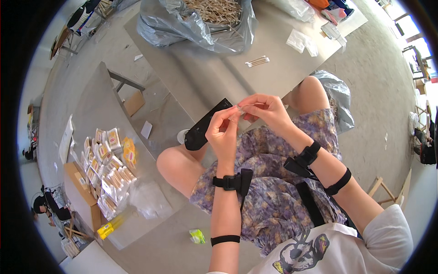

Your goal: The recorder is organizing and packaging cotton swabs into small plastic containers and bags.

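Note:
My left hand (222,130) and my right hand (266,108) meet above my lap, both pinching a small clear plastic packet (240,108) between their fingertips. Black straps circle both wrists and forearms. Just below my left hand a black flat device (204,126) leans against the grey table (205,77). A few loose cotton swabs (258,61) lie on that table beyond my hands. What the packet holds is too small to tell.
A grey plastic bag (182,25) full of thin sticks sits at the table's far side. To my left a low grey surface (98,105) carries several filled swab packets (107,164), a cardboard box (82,192) and a yellow tube (109,227). Empty clear bags (301,42) lie right of the swabs.

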Action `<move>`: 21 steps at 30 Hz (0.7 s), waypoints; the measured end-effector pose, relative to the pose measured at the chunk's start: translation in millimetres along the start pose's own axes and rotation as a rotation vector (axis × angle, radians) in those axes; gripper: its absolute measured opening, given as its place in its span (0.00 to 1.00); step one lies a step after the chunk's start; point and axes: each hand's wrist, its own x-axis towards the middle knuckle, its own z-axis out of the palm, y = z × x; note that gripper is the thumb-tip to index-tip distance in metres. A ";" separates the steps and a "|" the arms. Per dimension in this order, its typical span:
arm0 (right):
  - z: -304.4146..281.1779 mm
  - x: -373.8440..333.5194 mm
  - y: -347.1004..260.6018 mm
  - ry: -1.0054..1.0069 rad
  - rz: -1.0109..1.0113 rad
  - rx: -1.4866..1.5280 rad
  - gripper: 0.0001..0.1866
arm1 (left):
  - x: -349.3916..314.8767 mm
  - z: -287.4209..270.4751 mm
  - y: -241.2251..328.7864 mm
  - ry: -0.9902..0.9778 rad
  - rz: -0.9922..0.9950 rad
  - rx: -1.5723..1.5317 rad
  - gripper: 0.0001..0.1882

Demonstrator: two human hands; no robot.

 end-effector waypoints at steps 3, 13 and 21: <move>-2.6 2.4 -2.4 0.002 0.076 0.019 0.11 | 0.9 -0.7 -0.7 -0.032 -0.176 -0.028 0.09; 2.1 5.2 2.2 0.002 0.253 0.347 0.15 | 6.1 -4.1 -0.1 0.014 -0.328 -0.332 0.14; 7.6 0.5 -2.7 -0.028 0.122 0.078 0.15 | 1.1 3.1 1.1 -0.008 -0.177 -0.121 0.12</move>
